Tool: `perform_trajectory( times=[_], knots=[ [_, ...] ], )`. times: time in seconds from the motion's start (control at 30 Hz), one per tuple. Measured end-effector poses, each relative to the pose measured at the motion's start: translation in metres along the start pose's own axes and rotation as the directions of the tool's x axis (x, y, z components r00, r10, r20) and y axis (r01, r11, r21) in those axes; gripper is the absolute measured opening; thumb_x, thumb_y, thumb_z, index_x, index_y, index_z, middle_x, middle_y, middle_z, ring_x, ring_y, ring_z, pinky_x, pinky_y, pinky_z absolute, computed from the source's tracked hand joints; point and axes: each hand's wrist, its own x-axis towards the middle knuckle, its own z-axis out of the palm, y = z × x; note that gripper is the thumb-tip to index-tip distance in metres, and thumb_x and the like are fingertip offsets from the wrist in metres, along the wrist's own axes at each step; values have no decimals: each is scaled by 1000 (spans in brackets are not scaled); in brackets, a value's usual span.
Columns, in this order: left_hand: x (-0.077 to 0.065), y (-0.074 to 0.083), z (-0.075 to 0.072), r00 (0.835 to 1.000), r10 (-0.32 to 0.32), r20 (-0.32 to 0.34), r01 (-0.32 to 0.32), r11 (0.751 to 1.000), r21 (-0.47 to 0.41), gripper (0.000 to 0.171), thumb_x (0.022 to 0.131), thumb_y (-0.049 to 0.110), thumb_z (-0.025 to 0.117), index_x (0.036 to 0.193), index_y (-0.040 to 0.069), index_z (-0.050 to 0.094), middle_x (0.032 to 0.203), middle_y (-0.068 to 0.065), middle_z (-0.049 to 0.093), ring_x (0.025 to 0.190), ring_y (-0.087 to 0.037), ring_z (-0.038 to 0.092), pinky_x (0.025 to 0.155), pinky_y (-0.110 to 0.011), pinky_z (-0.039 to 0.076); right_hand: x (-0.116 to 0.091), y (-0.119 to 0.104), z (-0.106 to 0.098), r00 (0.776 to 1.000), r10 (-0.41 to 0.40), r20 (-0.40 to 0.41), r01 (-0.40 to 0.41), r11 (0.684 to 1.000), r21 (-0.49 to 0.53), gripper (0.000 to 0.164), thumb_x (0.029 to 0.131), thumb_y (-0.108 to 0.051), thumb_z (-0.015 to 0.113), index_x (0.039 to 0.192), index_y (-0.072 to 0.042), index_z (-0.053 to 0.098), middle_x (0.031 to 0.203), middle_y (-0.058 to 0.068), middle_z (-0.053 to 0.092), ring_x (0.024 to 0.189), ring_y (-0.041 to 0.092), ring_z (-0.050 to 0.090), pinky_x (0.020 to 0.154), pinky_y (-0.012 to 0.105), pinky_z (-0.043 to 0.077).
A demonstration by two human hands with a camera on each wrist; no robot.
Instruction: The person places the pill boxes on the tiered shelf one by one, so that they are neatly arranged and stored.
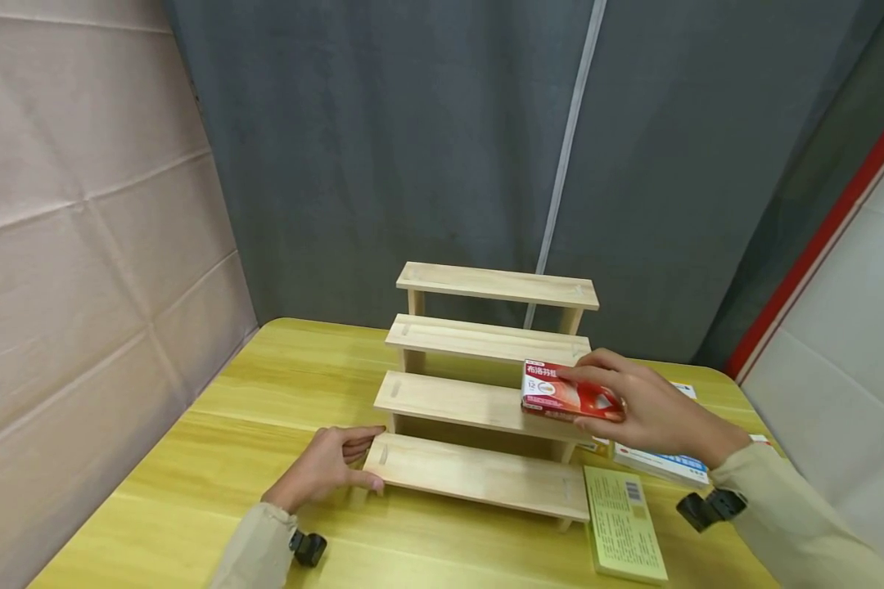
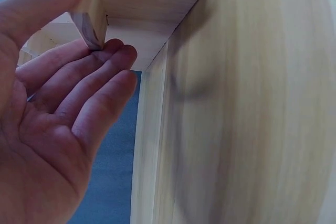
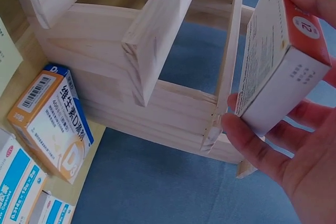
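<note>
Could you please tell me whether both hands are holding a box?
No, only the right hand holds a box, the red one, while the left hand grips the left end of the lowest shelf.

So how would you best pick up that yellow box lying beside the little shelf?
The yellow box lies flat, its far half close beside the shelf, its near end sticking out past the front, so probably pinch the near half's long sides from above.
</note>
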Motion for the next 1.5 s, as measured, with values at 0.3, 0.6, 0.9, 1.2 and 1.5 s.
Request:
perform_trajectory(
  times=[0.3, 0.6, 0.9, 1.2, 1.5],
  knots=[
    [0, 1, -1, 1000, 8, -6, -8, 1000, 18, 88, 69, 35, 91, 142, 2, 55, 145, -24, 55, 130, -42, 58, 103, -38, 57, 9, -5, -2, 1000, -11, -8, 11, 1000, 7, 57, 84, -39, 81, 137, -28, 64, 125, 0, 61, 103, 16, 61, 82, 39, 60],
    [0, 1, -1, 1000, 1, 0, -1, 1000, 16, 89, 68, 36, 91, 143, 3, 55, 146, -23, 54, 132, -42, 57, 104, -38, 56, 15, -6, -2, 999, -47, -26, 47, 999, 19, 62, 82, -36, 83, 139, -26, 62, 128, 2, 60, 105, 20, 60, 84, 39, 61],
    [2, 1, -3, 1000, 15, 8, -15, 999, 28, 87, 69, 33, 91, 141, 0, 56, 145, -25, 55, 131, -43, 57, 105, -41, 56, 21, -9, 0, 997, -71, -43, 72, 997, 23, 61, 83, -36, 82, 140, -26, 61, 129, 2, 60, 105, 19, 60, 83, 39, 61],
    [2, -1, -3, 1000, 2, 16, -2, 1000, 30, 88, 68, 38, 90, 141, 3, 56, 144, -23, 57, 131, -41, 57, 106, -43, 55, 30, -9, -1, 992, -106, -61, 105, 994, -24, 60, 83, -38, 82, 138, -26, 63, 129, 5, 62, 102, 20, 63, 81, 38, 63],
    [0, 0, -7, 1000, 11, 19, -13, 995, 101, 82, 70, 34, 90, 138, 3, 58, 139, -22, 61, 130, -39, 59, 106, -46, 54, 43, -11, -7, 994, -97, -49, 96, 995, -29, 56, 86, -40, 79, 138, -25, 63, 128, 9, 63, 103, 24, 64, 85, 44, 63]
  ],
)
